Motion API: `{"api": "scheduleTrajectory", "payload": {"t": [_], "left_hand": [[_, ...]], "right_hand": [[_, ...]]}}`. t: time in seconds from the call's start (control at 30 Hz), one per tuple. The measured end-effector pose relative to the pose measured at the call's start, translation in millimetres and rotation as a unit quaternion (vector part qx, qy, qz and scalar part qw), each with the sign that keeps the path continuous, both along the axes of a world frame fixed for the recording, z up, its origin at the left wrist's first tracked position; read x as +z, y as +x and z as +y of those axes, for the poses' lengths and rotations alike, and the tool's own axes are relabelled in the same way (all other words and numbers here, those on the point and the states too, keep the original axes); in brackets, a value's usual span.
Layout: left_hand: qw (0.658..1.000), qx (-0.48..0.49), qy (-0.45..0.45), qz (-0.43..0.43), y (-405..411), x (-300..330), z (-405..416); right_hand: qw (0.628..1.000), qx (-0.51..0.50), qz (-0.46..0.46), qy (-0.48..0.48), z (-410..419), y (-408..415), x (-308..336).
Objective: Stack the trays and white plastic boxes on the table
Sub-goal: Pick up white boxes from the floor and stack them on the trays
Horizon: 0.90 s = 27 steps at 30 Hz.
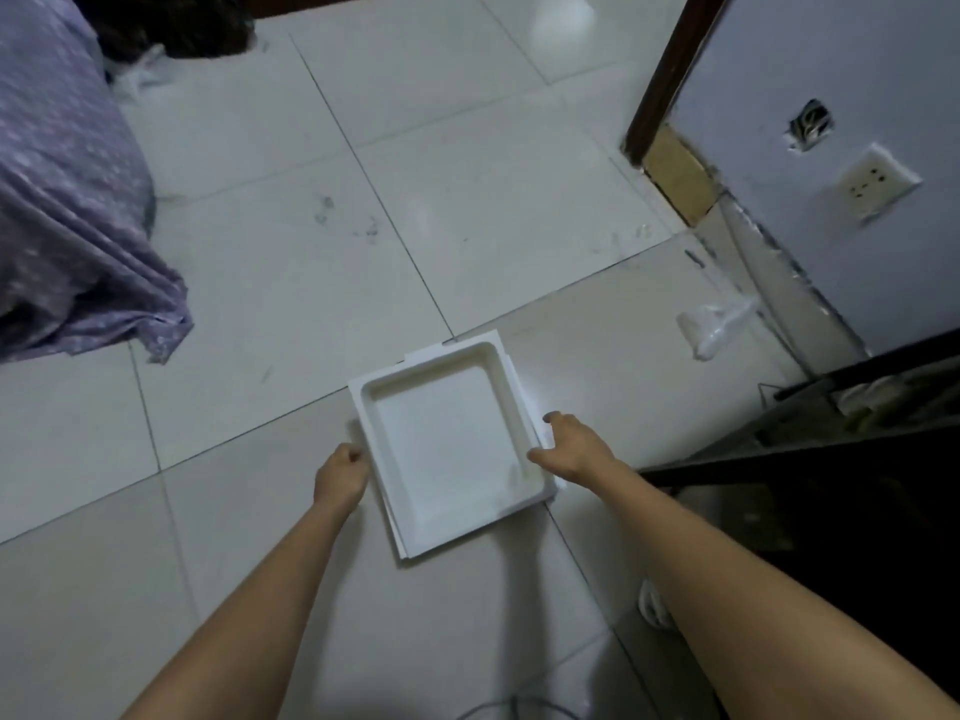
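A stack of white plastic trays sits low over the tiled floor; I cannot tell whether it rests on the tiles. The top tray is a shallow square with a raised rim, and the edges of other white pieces stick out under it at the back and front. My left hand has its fingers curled against the stack's left edge. My right hand grips the right rim, with the thumb over the rim and the fingers on the outer side. No table is in view.
A purple patterned bedcover hangs down at the left. A wall with a socket and a dark door frame stand at the right. Dark furniture fills the lower right. Crumpled clear plastic lies by the wall.
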<state>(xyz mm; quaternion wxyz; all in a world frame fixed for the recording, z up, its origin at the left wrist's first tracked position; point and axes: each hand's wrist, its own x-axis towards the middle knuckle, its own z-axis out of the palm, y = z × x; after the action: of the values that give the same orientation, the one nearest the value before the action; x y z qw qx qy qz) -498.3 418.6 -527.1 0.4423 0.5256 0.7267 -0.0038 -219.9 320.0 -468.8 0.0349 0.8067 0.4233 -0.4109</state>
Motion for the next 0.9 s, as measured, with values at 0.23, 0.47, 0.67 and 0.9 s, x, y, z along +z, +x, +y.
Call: {"api": "scheduleTrajectory", "payload": {"t": [0.23,0.47,0.67,0.9], "left_hand": [[0.998,0.05,-0.035,-0.006,3.6,-47.9,-10.9],[0.994,0.084,-0.061,-0.013,8.3,-69.4,-11.3],[0.994,0.099,-0.042,-0.033,22.4,-76.8,-15.4],[0.996,0.063,0.065,-0.013,37.5,-53.4,-30.4]], "right_hand": [[0.999,0.014,0.015,-0.029,-2.7,9.2,-60.6],[0.998,0.009,0.045,-0.037,1.4,9.9,-99.1],[0.996,-0.006,0.082,-0.021,3.3,10.9,-110.4],[0.996,-0.046,0.029,0.068,-1.5,20.9,-79.8]]}}
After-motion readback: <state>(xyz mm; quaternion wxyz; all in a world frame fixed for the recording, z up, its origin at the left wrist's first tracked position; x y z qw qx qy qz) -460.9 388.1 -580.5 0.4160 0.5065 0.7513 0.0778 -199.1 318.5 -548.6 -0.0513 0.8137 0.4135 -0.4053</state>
